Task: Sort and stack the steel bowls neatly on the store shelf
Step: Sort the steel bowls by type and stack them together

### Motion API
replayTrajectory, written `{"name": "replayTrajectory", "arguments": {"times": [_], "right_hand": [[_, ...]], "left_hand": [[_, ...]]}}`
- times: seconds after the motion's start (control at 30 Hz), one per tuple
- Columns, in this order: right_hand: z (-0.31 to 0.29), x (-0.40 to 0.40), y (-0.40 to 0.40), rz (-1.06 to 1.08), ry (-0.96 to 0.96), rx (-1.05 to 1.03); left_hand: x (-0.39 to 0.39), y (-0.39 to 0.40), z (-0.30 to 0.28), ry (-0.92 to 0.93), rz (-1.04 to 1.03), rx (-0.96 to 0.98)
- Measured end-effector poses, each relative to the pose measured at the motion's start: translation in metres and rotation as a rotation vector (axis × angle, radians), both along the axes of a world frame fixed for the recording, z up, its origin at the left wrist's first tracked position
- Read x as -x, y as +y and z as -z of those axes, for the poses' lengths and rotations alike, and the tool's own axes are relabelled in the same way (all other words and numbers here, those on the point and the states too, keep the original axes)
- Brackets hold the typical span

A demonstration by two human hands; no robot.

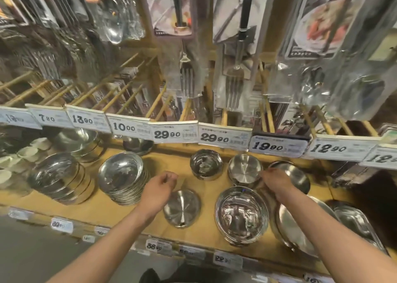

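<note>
Steel bowls stand on a wooden shelf (189, 156). My left hand (160, 187) hovers above the shelf with fingers loosely curled and nothing in it, just beyond a small flat-bottomed bowl (181, 209). My right hand (277, 182) rests its fingers on the right rim of a brushed steel bowl (243, 171) at the back. A shiny small bowl (206, 164) sits to its left. A large polished bowl (241, 215) stands at the front. Another bowl (296, 174) lies partly hidden behind my right hand.
Two tall bowl stacks (123, 177) (59, 180) stand at the left, with a bigger bowl (77, 138) behind. Steel trays (354, 224) lean at the right. Price tags (175, 134) line the upper shelf edge, and packaged forks (233, 89) and spoons hang above.
</note>
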State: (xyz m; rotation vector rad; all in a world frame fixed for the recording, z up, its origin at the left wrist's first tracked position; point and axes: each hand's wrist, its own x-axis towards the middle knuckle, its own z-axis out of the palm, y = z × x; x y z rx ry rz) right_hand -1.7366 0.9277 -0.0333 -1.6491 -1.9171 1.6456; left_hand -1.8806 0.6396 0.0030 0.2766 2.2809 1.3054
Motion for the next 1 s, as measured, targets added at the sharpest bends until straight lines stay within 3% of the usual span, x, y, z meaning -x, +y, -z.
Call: {"name": "replayTrajectory", "arguments": {"times": [0.07,0.2,0.4,0.67,0.8,1.0], "right_hand": [[0.006,0.007,0.001,-0.099,-0.099,-0.08],[0.02,0.013,0.005,-0.155,-0.114,-0.176],[0.005,0.004,0.013,-0.136,-0.185,-0.338],[-0.028,-0.06,0.028,0.13,-0.045,-0.147],[-0.041,-0.1,0.021,0.245,-0.062,-0.161],[-0.046,-0.146,-0.013,0.5,0.167,-0.02]], "left_hand": [[0.003,-0.001,0.002,-0.01,-0.019,0.004],[0.008,0.0,0.008,-0.019,-0.041,0.008],[0.007,0.023,0.019,-0.055,-0.002,-0.019],[0.007,0.09,0.024,-0.15,0.228,0.009],[0.007,0.133,0.027,-0.097,0.451,0.118],[-0.008,0.183,0.049,0.09,0.681,0.289]]}}
